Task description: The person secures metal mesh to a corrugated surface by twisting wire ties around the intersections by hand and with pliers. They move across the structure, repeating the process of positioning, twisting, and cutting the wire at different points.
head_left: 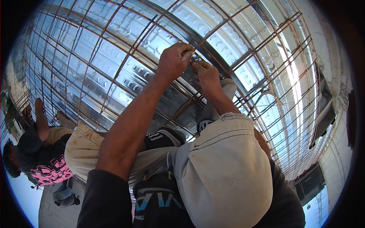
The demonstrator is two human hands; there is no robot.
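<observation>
My left hand [176,59] is closed in a pinch at a rusty bar of the rebar grid [133,50]. Just to its right, my right hand [207,77] has its fingers curled together, with the fingertips close to the left ones. Whatever sits between the fingers of either hand is too small to make out. Beneath the bars lies shiny corrugated metal decking [114,57] with raised dimples. My knees are bent up on both sides of my arms, and a dark striped shoe [166,137] rests on the grid below my hands.
At the left, another person [47,152] in a dark shirt with pink print bends over the same mesh, one hand reaching to it. A further person [65,195] is farther back. A concrete wall [336,68] borders the deck at right. Loose bars lie across the grid.
</observation>
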